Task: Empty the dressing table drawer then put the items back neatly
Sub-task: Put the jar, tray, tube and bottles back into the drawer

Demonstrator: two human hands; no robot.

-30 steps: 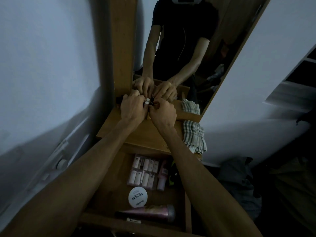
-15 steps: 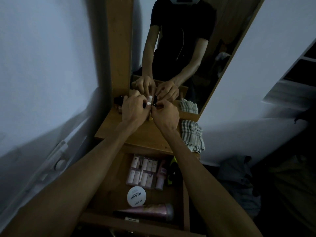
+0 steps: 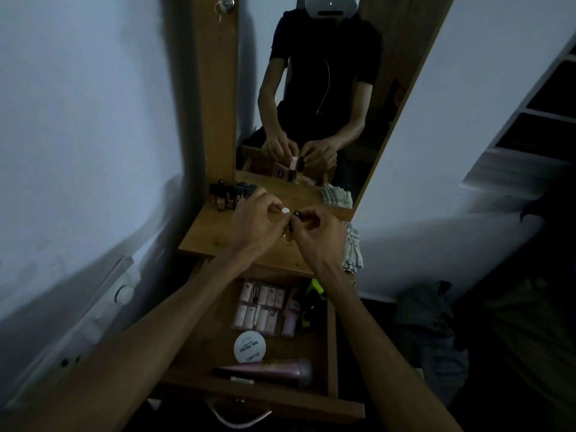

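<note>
Over the wooden dressing table top [image 3: 218,235], my left hand [image 3: 255,222] grips a small bottle with a white cap [image 3: 285,210]. My right hand [image 3: 318,235] pinches a small bottle with a black cap [image 3: 296,215] right beside it. The open drawer [image 3: 332,338] below holds several pale sachets in rows [image 3: 261,307], a round white nail polish tin [image 3: 250,346] and a pink tube [image 3: 274,371] lying along the front.
Several small nail polish bottles [image 3: 229,194] stand at the table's back left by the mirror [image 3: 311,88]. A checked cloth [image 3: 352,247] hangs off the table's right edge. Walls close in on both sides. A dark heap of clothes [image 3: 430,322] lies on the floor at right.
Both hands have lifted slightly and drawn back from the mirror with the two small bottles. The row of bottles at the back left now shows.
</note>
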